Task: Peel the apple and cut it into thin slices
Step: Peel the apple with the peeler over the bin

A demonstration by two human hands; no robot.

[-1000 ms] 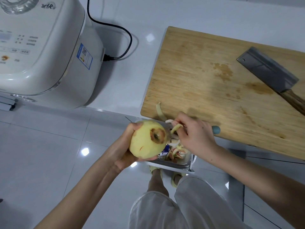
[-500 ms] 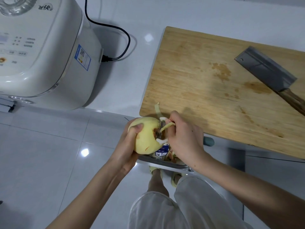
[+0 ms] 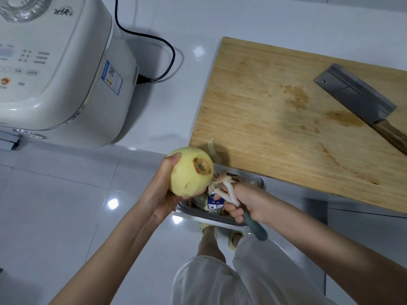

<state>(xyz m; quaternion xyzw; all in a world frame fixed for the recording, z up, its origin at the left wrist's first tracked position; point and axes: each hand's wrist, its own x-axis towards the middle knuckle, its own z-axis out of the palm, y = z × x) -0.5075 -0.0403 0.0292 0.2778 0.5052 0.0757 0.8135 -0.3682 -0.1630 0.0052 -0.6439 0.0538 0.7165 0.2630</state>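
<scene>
Skin is nearly all gone from the round, pale yellow apple (image 3: 187, 175), which you hold in the air just off the near left corner of the board. A ring of reddish-brown skin is left around its stem hollow, and a small reddish fleck shows lower down. Your left hand (image 3: 161, 192) cups it from the left and beneath, fingers curled under the fruit and thumb tip pressed on its upper left. Just right of it, your right hand (image 3: 248, 203) is wrapped around a peeler with a dull teal handle (image 3: 257, 228), the handle's end jutting out below your palm. A bunch of pale and pinkish peel strips (image 3: 222, 186) hangs about its pale head, so you cannot tell whether the blade touches the apple. Lower down behind both hands sits a grey rectangular bin (image 3: 211, 216) holding peelings and a small blue-and-white carton (image 3: 215, 201). Up on the white counter (image 3: 167, 102), the bamboo cutting board (image 3: 264, 128) carries one curled strip of peel (image 3: 212, 150) at its near left corner. It also bears some damp stains and a steel cleaver with a wooden handle (image 3: 354, 95), lying flat and well apart from your hands. To the left stands a cream-white rice cooker (image 3: 66, 84) with a black cord (image 3: 173, 56) plugged into its side. Below are glossy white floor tiles (image 3: 66, 205), your white trousers (image 3: 242, 278) and yellow slippers (image 3: 233, 238).
</scene>
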